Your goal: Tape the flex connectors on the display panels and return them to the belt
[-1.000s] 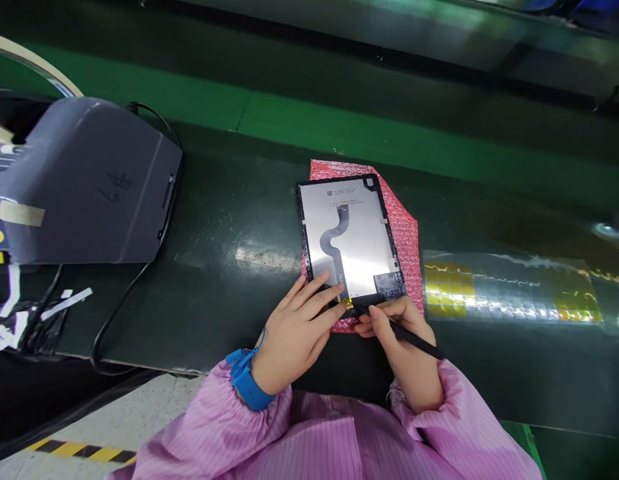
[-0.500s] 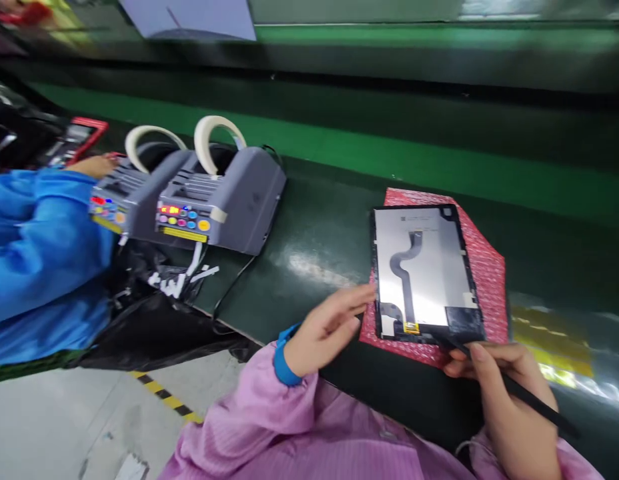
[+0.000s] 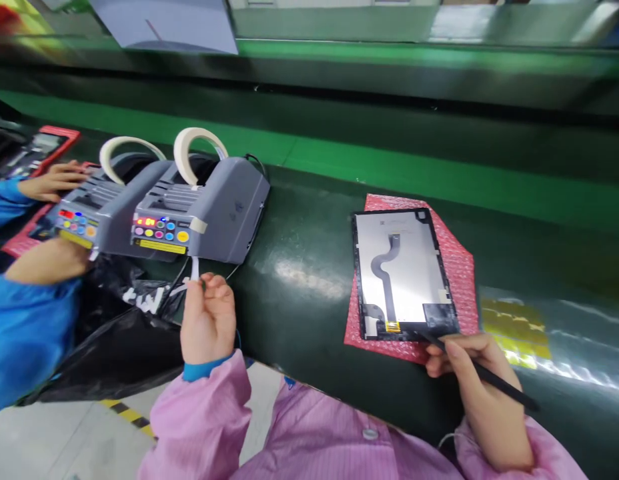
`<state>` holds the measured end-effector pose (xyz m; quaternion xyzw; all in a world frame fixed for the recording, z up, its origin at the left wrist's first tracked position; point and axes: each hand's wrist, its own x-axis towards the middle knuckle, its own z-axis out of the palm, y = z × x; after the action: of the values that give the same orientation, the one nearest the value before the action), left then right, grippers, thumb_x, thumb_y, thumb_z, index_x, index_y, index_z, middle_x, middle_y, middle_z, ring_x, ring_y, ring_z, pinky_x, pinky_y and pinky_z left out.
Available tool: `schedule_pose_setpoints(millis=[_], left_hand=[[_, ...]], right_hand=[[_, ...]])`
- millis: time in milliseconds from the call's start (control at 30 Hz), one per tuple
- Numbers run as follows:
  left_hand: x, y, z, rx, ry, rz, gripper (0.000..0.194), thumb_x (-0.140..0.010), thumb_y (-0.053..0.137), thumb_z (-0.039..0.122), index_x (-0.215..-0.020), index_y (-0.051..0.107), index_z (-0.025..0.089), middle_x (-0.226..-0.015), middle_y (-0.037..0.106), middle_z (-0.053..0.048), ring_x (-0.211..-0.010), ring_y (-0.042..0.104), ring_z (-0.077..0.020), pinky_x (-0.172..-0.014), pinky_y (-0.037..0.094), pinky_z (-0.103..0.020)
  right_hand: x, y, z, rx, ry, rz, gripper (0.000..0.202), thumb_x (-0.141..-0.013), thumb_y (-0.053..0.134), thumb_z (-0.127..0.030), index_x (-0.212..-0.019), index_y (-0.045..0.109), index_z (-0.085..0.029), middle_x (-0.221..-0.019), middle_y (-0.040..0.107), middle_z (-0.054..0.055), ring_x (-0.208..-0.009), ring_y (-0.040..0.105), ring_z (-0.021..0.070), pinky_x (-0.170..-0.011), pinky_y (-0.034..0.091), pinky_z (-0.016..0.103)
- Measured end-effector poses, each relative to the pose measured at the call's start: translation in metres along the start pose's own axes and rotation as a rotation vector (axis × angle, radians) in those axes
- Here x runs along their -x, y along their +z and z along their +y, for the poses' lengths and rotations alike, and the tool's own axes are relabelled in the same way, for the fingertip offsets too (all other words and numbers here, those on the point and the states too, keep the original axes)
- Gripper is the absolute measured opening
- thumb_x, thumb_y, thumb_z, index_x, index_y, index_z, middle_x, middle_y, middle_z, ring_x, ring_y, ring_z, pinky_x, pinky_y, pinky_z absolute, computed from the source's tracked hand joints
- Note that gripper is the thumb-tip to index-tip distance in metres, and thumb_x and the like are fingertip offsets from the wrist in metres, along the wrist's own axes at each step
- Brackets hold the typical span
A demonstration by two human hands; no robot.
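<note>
Head view: white tape strip (image 3: 193,268) between left hand (image 3: 208,320) fingers (image 3: 215,288)

Single head-worn view, angled forward and down over the bench (image 3: 309,280). Close range; hands sit at the lower frame edge.

Two bare hands, well apart
Left hand (image 3: 208,319) raised, fingers curled, pinching; right hand (image 3: 472,373) low, fingers closed in a pen-grip
</note>
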<state>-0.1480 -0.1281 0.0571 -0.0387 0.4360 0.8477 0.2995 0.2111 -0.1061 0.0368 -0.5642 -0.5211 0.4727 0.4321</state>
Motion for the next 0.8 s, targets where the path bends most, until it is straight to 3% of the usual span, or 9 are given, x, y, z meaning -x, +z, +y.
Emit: schedule_pose_setpoints(millis=[100, 200, 300, 400, 533, 633, 700, 800], left_hand=[[0.036, 0.005, -0.038, -0.094, -0.109, -0.159, 0.015, -0.094, 0.071, 0.028, -0.087, 0.066, 0.016, -0.090, 0.068, -0.002, -0.074, 0.063, -0.0086, -0.062, 0.052, -0.015], [0.080, 0.013, -0.070, -0.268, -0.277, -0.555, 0.019, -0.090, 0.075, 0.038, -0.098, 0.070, 0.021, -0.104, 0.068, -0.005, -0.084, 0.064, -0.0146, -0.068, 0.054, -0.023], [0.112, 0.022, -0.088, -0.426, -0.194, -0.950, 0.016, -0.098, 0.063, 0.036, -0.107, 0.070, 0.024, -0.116, 0.065, -0.007, -0.084, 0.060, -0.0137, -0.078, 0.052, -0.028], [0.126, 0.026, -0.094, -0.522, -0.074, -1.179, 0.021, -0.103, 0.053, 0.033, -0.117, 0.067, 0.025, -0.122, 0.060, -0.010, -0.092, 0.058, -0.0163, -0.083, 0.050, -0.031], [0.127, 0.026, -0.096, -0.674, 0.069, -1.245, 0.031, -0.104, 0.045, 0.026, -0.132, 0.058, 0.027, -0.128, 0.054, -0.012, -0.102, 0.058, -0.0194, -0.089, 0.052, -0.034], [0.123, 0.024, -0.097, -0.976, 0.342, -1.188, 0.045, -0.100, 0.047, 0.017, -0.144, 0.048, 0.026, -0.137, 0.048, -0.014, -0.121, 0.051, -0.0257, -0.102, 0.049, -0.044], [0.121, 0.022, -0.099, -1.201, 0.552, -1.148, 0.044, -0.096, 0.049, 0.014, -0.138, 0.055, 0.025, -0.143, 0.044, -0.014, -0.131, 0.042, -0.0316, -0.108, 0.044, -0.053], [0.120, 0.017, -0.105, -1.426, 0.768, -1.160, 0.036, -0.095, 0.053, 0.018, -0.128, 0.066, 0.026, -0.149, 0.041, -0.013, -0.137, 0.032, -0.0396, -0.110, 0.039, -0.064]], right_hand=[[-0.009, -0.002, -0.008, -0.147, -0.049, -0.015, 0.020, -0.100, 0.058, -0.044, -0.102, 0.061, -0.024, -0.077, 0.075, 0.002, -0.054, 0.067, 0.0141, -0.052, 0.056, 0.027], [-0.022, -0.004, -0.025, -0.119, -0.134, -0.052, 0.018, -0.104, 0.052, -0.040, -0.106, 0.062, -0.024, -0.085, 0.076, 0.004, -0.060, 0.069, 0.0138, -0.056, 0.058, 0.026], [-0.034, -0.001, -0.045, -0.064, -0.192, -0.221, 0.015, -0.093, 0.071, -0.033, -0.101, 0.061, -0.025, -0.100, 0.077, 0.006, -0.077, 0.074, 0.0174, -0.064, 0.060, 0.027], [-0.043, 0.006, -0.061, -0.089, -0.161, -0.357, 0.027, -0.083, 0.081, -0.029, -0.092, 0.056, -0.026, -0.098, 0.077, 0.004, -0.080, 0.075, 0.0187, -0.066, 0.060, 0.027], [-0.056, 0.012, -0.074, -0.081, -0.126, -0.374, 0.034, -0.085, 0.079, -0.027, -0.080, 0.045, -0.025, -0.078, 0.073, -0.001, -0.071, 0.070, 0.0160, -0.066, 0.056, 0.027], [-0.074, 0.013, -0.078, -0.090, -0.177, -0.321, 0.037, -0.087, 0.076, -0.028, -0.081, 0.040, -0.026, -0.079, 0.071, -0.002, -0.066, 0.064, 0.0135, -0.059, 0.051, 0.025], [-0.090, 0.015, -0.077, -0.062, -0.211, -0.324, 0.039, -0.086, 0.077, -0.032, -0.083, 0.038, -0.027, -0.081, 0.071, -0.002, -0.068, 0.064, 0.0143, -0.060, 0.050, 0.026], [-0.115, 0.024, -0.065, 0.072, -0.203, -0.496, 0.045, -0.081, 0.079, -0.040, -0.084, 0.036, -0.027, -0.081, 0.069, -0.001, -0.071, 0.067, 0.0174, -0.065, 0.052, 0.031]])
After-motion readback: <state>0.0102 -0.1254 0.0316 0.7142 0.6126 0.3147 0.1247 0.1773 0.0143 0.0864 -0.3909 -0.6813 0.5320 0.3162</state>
